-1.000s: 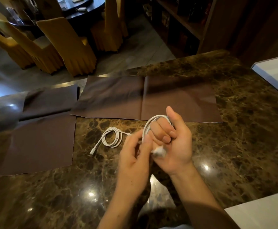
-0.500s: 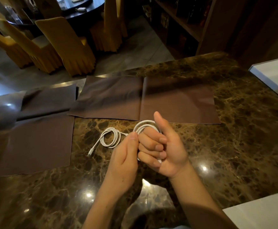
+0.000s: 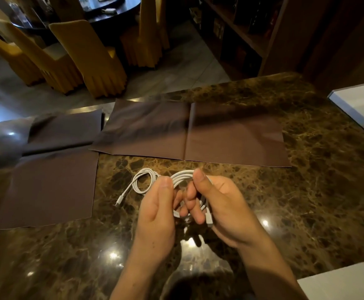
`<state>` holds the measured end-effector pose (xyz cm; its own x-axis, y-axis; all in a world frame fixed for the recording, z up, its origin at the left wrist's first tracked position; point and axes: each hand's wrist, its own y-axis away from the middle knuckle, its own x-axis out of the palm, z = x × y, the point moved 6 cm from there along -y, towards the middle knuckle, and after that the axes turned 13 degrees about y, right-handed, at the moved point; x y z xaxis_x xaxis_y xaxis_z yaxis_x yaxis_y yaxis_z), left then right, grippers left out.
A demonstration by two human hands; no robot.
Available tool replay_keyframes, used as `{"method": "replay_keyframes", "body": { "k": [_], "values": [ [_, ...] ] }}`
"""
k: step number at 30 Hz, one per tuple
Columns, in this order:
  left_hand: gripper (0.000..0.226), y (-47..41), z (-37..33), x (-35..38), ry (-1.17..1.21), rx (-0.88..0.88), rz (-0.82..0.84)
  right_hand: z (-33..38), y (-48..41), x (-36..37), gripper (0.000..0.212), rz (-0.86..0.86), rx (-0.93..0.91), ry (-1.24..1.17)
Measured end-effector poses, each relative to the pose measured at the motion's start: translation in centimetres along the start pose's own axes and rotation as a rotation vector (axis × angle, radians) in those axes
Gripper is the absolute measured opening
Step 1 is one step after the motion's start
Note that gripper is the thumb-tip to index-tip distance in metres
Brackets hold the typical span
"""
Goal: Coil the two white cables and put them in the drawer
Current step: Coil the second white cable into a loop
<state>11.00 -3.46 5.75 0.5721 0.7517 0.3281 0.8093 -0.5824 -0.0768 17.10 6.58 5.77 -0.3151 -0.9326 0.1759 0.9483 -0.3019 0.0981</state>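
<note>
1. L hand [image 3: 156,213] & R hand [image 3: 226,211], frame centre: fingers of both curled round coiled white cable [image 3: 182,176], held above marble countertop [image 3: 306,202].
2. Its plug end apparently lay against R palm.
3. On countertop, just left of hands: second coiled cable [image 3: 143,181], below brown cloth [image 3: 230,139].

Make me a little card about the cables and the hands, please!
left hand: grips the held cable
right hand: grips the same coil, plug by its palm
second cable: coiled, on the marble table, left of the hands
brown cloths: flat on the table, farther back
drawer: not in view
</note>
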Motion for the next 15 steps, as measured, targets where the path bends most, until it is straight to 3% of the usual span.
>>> {"method": "replay_keyframes", "body": {
  "k": [5,9,12,15],
  "values": [
    [0.057,-0.2,0.5,-0.1,-0.176,-0.011,0.038,-0.4,-0.8,-0.2,0.040,0.039,0.108,-0.109],
    [0.047,-0.4,0.2,-0.1,-0.429,0.053,0.122,0.2,-1.6,-0.7,0.049,0.111,0.201,-0.005],
    [0.036,-0.4,0.1,0.3,-0.477,0.057,0.186,0.3,-1.7,-0.9,0.063,0.112,0.224,0.140],
    [0.037,-0.4,0.2,-0.1,-0.486,0.060,0.206,-0.1,-1.4,-0.8,0.060,0.124,0.227,0.161]
  ]
}}
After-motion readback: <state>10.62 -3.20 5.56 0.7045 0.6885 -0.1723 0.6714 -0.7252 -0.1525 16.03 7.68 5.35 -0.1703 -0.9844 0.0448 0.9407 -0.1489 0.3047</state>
